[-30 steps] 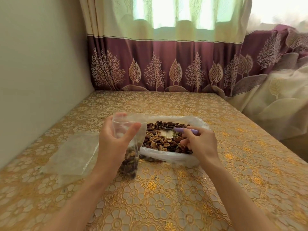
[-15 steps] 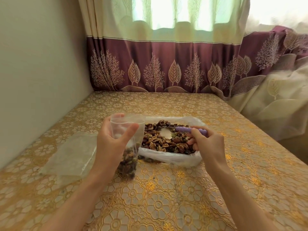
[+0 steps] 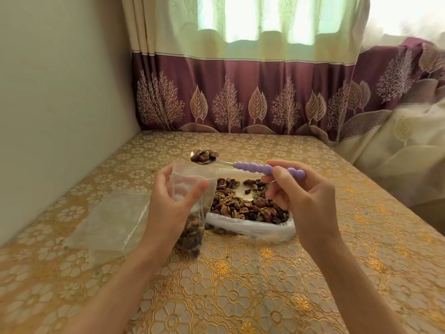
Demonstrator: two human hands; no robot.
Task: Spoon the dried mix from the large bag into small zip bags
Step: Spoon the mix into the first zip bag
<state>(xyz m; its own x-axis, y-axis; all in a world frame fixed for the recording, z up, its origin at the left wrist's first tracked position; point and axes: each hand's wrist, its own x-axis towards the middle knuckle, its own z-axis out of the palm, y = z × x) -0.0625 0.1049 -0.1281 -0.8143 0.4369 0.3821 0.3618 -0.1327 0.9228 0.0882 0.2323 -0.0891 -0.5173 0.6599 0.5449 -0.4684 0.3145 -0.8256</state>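
My left hand (image 3: 172, 208) grips a small clear zip bag (image 3: 192, 186) upright on the table, its mouth held open and its bottom part filled with dried mix. My right hand (image 3: 303, 201) pinches the purple beaded handle of a metal spoon (image 3: 265, 168). The spoon's bowl, heaped with nuts and dried fruit (image 3: 204, 155), hovers just above the small bag's mouth. Behind the small bag lies the large plastic bag (image 3: 250, 227), open and spread flat, with brown dried mix (image 3: 240, 203) across it.
Several empty flat zip bags (image 3: 108, 222) lie in a pile to the left, by the beige wall. A gold floral cloth (image 3: 240, 285) covers the table. Purple and cream curtains (image 3: 240, 92) hang behind and at the right.
My right hand has lifted the spoon out of the large bag, loaded with mix, and carried it up and left over the small bag's mouth. The left hand has stayed put.
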